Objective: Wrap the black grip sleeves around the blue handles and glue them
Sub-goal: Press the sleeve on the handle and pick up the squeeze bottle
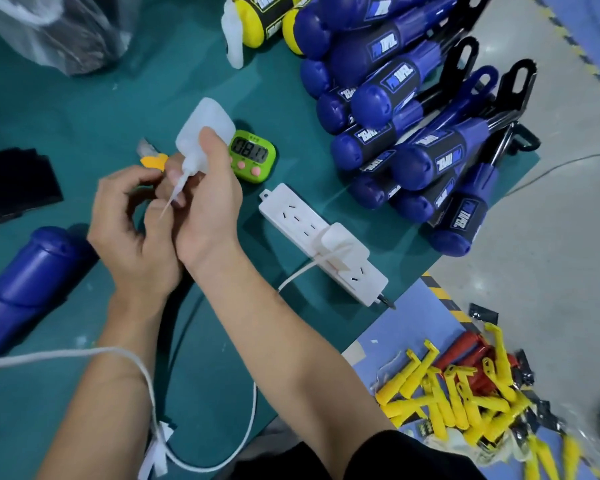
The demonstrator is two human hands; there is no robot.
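Right hand (pixel 205 206) grips upended glue bottle (pixel 203 131); left hand (pixel 132 220) seemingly pinches its nozzle (pixel 174 192).

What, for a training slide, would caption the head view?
Right hand holds a glue bottle nozzle-down by the left hand, near a timer and wrapped handles.

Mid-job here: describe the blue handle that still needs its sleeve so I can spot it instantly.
Start at the teal mat and find the left hand beside the white glue bottle that the right hand grips. Just left of and below that left hand, one big blue handle lies alone at the frame's edge. Unlike the piled handles at upper right, it wears no black printed sleeve.
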